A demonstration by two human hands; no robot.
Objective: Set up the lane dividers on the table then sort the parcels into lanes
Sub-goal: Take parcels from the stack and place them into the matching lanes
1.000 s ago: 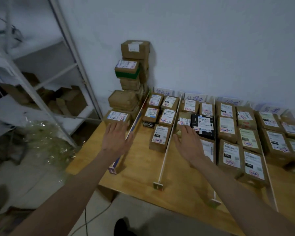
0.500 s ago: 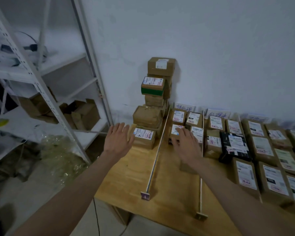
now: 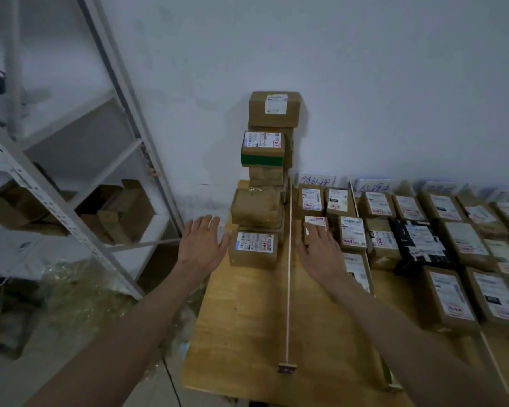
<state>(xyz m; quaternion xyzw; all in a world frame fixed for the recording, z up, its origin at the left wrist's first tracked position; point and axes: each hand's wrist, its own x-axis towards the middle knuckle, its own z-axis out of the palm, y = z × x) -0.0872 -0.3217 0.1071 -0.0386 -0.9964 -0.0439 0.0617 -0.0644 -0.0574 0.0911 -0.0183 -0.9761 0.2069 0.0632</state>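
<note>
Left of the divider, brown labelled parcels stack high (one green-banded).

Two handwritten cards are leaning against the wall at the far edge of the table. The left card is showing blue characters that seem to read 待处理; the next card to its right is showing 处理中, less clearly. Printed shipping labels on the parcels are carrying barcodes and red stamps, all too small to read.
</note>
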